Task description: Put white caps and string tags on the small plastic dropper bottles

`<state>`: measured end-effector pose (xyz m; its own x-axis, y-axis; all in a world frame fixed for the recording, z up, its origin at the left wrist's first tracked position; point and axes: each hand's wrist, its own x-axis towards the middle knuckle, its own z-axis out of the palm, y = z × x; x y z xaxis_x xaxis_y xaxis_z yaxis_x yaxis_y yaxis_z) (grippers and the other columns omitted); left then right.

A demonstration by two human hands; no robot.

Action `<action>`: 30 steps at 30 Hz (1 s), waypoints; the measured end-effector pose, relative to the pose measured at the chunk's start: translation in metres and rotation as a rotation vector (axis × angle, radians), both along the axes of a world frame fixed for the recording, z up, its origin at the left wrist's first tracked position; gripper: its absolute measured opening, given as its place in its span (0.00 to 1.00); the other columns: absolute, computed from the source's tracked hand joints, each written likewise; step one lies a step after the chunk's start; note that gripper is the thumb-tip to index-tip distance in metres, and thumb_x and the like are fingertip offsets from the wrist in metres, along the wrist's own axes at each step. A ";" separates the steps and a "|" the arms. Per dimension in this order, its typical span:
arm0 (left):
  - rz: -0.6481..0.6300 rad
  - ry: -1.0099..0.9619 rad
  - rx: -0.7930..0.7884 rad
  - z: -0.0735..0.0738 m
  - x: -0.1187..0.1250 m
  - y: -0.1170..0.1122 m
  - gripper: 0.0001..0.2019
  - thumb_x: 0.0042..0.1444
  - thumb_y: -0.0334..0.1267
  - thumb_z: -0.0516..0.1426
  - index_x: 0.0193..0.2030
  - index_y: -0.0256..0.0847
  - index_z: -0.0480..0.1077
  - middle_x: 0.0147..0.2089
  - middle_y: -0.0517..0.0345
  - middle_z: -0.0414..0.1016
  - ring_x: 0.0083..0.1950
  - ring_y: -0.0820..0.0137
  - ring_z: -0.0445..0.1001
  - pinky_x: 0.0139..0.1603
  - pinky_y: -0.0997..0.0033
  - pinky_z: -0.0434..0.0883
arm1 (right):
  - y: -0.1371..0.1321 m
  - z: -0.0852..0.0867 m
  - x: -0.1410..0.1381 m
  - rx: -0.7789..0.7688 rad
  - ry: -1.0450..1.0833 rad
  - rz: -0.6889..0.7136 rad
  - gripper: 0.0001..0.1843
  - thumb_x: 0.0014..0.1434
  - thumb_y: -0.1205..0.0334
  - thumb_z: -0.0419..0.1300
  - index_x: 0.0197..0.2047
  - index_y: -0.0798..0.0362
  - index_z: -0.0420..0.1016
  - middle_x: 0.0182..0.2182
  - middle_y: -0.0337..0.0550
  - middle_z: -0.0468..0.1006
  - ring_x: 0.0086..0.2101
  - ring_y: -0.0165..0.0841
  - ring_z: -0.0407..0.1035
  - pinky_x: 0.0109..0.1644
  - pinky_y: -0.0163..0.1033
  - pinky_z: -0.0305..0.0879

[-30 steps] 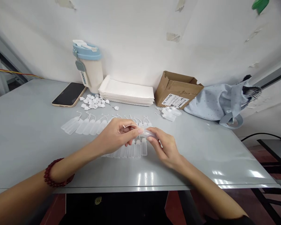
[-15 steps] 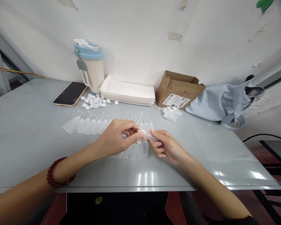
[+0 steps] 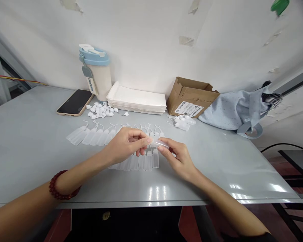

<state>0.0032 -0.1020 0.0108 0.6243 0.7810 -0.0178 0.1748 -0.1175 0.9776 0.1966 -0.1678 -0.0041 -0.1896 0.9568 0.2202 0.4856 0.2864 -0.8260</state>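
Observation:
A small translucent plastic bottle point(image 3: 162, 144) lies between the thumb and fingers of my right hand point(image 3: 179, 158), tilted, its neck pointing left. The thumb and fingers of my left hand point(image 3: 126, 144) are pinched at that neck end, on a whitish bottle cap that is mostly hidden and blurred. Beneath and behind my hands is a row of similar bottles with thin curly straps point(image 3: 91, 136). A nearer row of bottles point(image 3: 141, 162) lies just below my fingers, partly covered by my left hand.
Behind the rows sits a pile of small white caps point(image 3: 101, 110), with a phone point(image 3: 75, 102) and a tumbler point(image 3: 101, 79) beside it. Farther right are stacked white envelopes point(image 3: 138, 99), a cardboard box point(image 3: 192, 97), a few strapped bottles point(image 3: 182, 123) and a blue cloth bag point(image 3: 224, 111).
The right thumb has shifted below the bottle, with the fingers now above it. Both hands stay together near the same spot, and the left fingertips have moved slightly left. The view has shifted slightly.

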 end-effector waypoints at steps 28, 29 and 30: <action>0.135 0.752 0.812 -0.029 -0.027 0.105 0.18 0.55 0.34 0.47 0.43 0.33 0.75 0.48 0.44 0.76 0.50 0.56 0.73 0.53 0.58 0.67 | 0.091 -0.034 0.120 0.425 -0.386 -0.664 0.22 0.61 0.52 0.53 0.53 0.51 0.76 0.40 0.50 0.78 0.41 0.42 0.68 0.44 0.49 0.65; 0.124 0.769 0.809 -0.032 -0.027 0.107 0.17 0.54 0.34 0.47 0.40 0.34 0.76 0.46 0.45 0.77 0.48 0.56 0.74 0.51 0.59 0.68 | 0.094 -0.038 0.123 0.406 -0.391 -0.651 0.22 0.61 0.52 0.53 0.53 0.52 0.76 0.41 0.51 0.78 0.42 0.43 0.68 0.44 0.49 0.66; 0.120 0.780 0.808 -0.034 -0.028 0.108 0.17 0.54 0.34 0.47 0.38 0.36 0.76 0.44 0.46 0.78 0.47 0.56 0.74 0.50 0.60 0.68 | 0.096 -0.041 0.125 0.393 -0.391 -0.638 0.22 0.61 0.52 0.52 0.53 0.52 0.76 0.43 0.51 0.78 0.43 0.43 0.69 0.44 0.49 0.66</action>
<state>-0.0248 0.0057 -0.0230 0.5843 0.7940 0.1677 0.7566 -0.6078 0.2412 0.3211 -0.0715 -0.0449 0.2290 0.7738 0.5905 0.8821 0.0916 -0.4621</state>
